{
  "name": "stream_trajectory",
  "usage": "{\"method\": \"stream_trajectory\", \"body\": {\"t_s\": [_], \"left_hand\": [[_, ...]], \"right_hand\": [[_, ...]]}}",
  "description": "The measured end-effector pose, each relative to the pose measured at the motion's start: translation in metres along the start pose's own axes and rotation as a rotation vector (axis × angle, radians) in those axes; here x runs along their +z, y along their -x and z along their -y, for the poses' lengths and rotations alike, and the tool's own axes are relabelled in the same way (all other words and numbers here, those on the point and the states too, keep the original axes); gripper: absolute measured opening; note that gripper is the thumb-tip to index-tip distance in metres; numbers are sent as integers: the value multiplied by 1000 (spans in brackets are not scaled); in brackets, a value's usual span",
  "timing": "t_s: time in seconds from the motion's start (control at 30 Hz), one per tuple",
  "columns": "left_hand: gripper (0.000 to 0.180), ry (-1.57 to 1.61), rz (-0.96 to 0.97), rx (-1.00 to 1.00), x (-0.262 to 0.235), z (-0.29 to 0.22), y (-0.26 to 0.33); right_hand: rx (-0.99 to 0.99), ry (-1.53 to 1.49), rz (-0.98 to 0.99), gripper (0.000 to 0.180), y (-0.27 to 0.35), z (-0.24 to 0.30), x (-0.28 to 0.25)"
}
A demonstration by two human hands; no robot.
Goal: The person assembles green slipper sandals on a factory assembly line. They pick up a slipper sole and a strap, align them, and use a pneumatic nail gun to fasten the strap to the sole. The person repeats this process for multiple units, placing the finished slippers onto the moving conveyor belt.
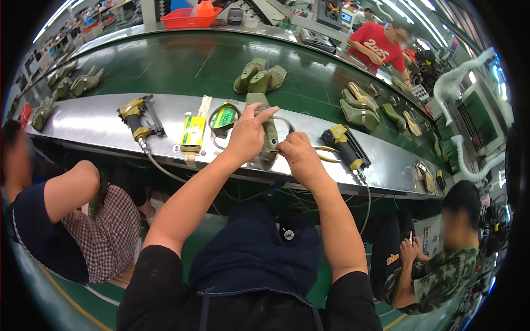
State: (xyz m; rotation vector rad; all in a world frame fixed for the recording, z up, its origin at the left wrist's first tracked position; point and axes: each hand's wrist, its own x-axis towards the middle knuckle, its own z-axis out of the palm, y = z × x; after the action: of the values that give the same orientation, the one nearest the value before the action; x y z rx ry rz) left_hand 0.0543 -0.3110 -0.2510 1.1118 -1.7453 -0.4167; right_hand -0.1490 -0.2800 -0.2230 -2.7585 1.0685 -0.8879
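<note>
A green shoe last (270, 135) lies lengthwise in front of me over the metal ledge, its narrow near end pointing at my body. My left hand (248, 131) is closed round its left side, the index finger reaching across the top. At the near end, on the right, the fingers of my right hand (301, 156) are pinched together against the last's edge; whatever they grip is hidden. A dark strap loop (225, 106) lies left of my left hand. Just beyond the last, a pair of green lasts (259, 78) with grey, textured pieces on them stands on the belt.
Yellow-and-black air staplers lie left (135, 118) and right (346, 148), hoses hanging down. A yellow-green box (193, 132) sits near the left one. The green belt (176, 60) carries more lasts (361, 110). Co-workers sit on both sides; another person in red (381, 47) stands across.
</note>
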Motion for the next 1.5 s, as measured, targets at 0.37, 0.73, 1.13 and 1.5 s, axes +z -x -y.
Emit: {"method": "stream_trajectory", "body": {"t_s": [0.37, 0.73, 1.13, 1.5], "left_hand": [[26, -149, 167, 344, 10, 2, -23], [33, 286, -10, -144, 40, 45, -15], [66, 224, 319, 134, 31, 16, -21], [105, 192, 859, 255, 57, -113, 139]], "right_hand": [[-144, 177, 45, 13, 10, -32, 0], [365, -253, -414, 59, 23, 0, 42], [735, -919, -292, 56, 10, -17, 20], [1168, -1470, -14, 44, 241, 75, -77]]}}
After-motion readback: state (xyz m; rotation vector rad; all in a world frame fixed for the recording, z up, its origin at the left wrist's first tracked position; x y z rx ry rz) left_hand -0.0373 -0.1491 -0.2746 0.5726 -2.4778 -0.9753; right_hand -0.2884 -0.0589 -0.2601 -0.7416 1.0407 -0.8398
